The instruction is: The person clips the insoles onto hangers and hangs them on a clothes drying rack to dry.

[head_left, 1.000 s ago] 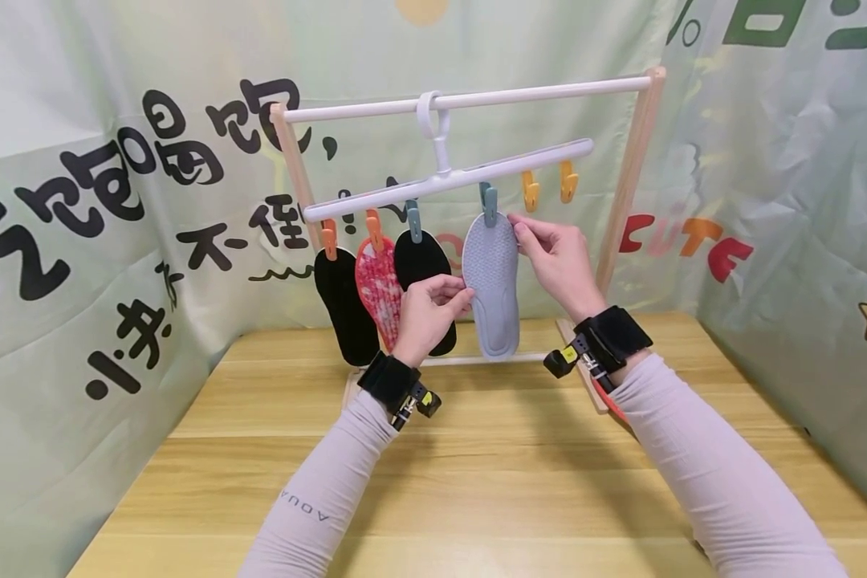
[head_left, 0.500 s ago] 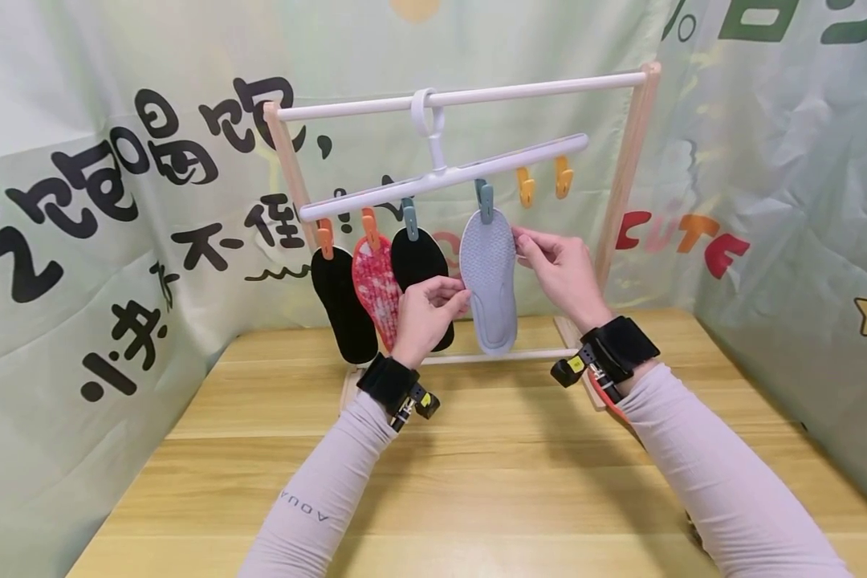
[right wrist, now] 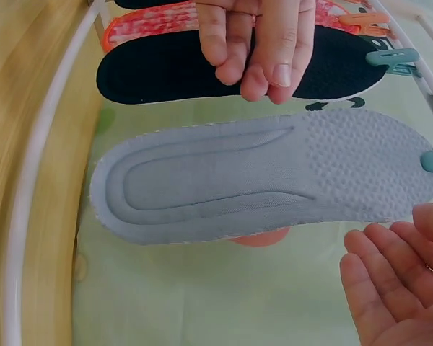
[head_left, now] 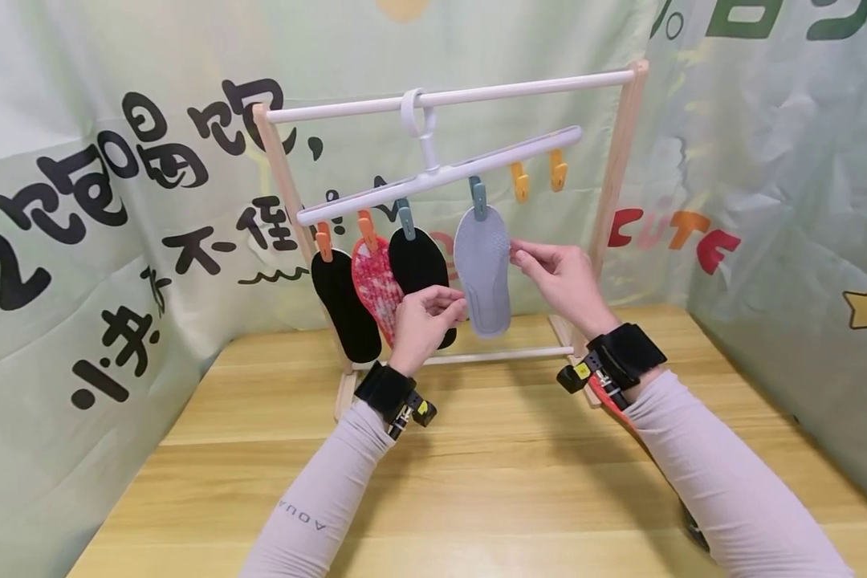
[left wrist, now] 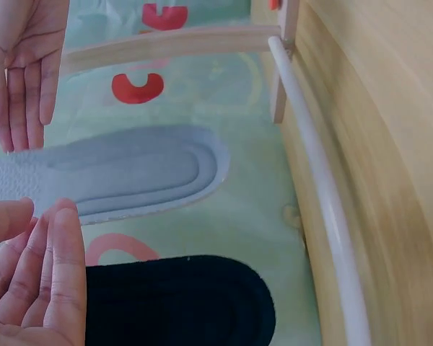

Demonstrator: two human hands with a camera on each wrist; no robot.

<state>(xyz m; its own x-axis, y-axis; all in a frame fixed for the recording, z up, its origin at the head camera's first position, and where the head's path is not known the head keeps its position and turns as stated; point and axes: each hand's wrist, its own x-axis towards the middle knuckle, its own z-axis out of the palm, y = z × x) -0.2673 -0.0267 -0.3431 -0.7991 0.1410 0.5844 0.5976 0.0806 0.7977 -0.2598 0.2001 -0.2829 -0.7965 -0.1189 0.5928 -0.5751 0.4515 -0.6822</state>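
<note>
A light grey insole (head_left: pixel 486 273) hangs from a blue-grey clothespin (head_left: pixel 480 201) on the white hanger (head_left: pixel 506 158). My left hand (head_left: pixel 425 321) is at its left edge, fingers loosely bent and the thumb apart from them. At the upper right edge is my right hand (head_left: pixel 563 277), its fingertips close to the rim with nothing pinched. In the right wrist view the insole (right wrist: pixel 216 180) shows whole, dimpled at the clipped end. Left of it hang a black insole (head_left: pixel 413 257), a red-and-white one (head_left: pixel 376 277) and another black one (head_left: pixel 343 305), partly covered by my left hand.
Two yellow clothespins (head_left: pixel 520 183) hold nothing at the hanger's right end. The hanger tilts on the rack's top bar (head_left: pixel 520 88). Wooden feet and a low white bar (head_left: pixel 506 356) stand on the table (head_left: pixel 477 466). A red-edged thing (head_left: pixel 610 399) lies under my right forearm.
My right hand has come down from beside the clothespin and moved slightly off the insole's edge. The grey insole's lower end has swung back. My left hand stays nearly in place.
</note>
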